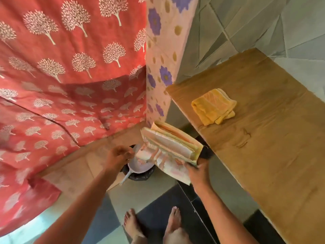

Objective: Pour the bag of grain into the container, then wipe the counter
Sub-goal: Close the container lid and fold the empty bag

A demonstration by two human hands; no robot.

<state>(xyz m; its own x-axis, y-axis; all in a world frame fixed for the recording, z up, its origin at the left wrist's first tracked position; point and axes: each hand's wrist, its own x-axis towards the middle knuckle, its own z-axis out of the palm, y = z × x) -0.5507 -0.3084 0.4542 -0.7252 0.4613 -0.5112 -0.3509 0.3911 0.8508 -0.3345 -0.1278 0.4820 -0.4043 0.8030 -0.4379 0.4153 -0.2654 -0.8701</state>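
Red fabric (70, 76) printed with pale trees hangs across the left, over grey and dark floor tiles (154, 221). We count 2 bare arms reaching forward and 2 bare feet (153, 224) below. Our left hand (118, 158) has its fingers curled at the rim of 1 pale container (139, 167), which sits low in a dark-lined bin; what it pinches we cannot tell. Our right hand (197, 173) grips 1 printed bag (168, 152), tilted over the container. Further right, 1 folded yellow cloth (214, 106) lies on the cardboard-covered counter (272, 138), well apart from the bag.
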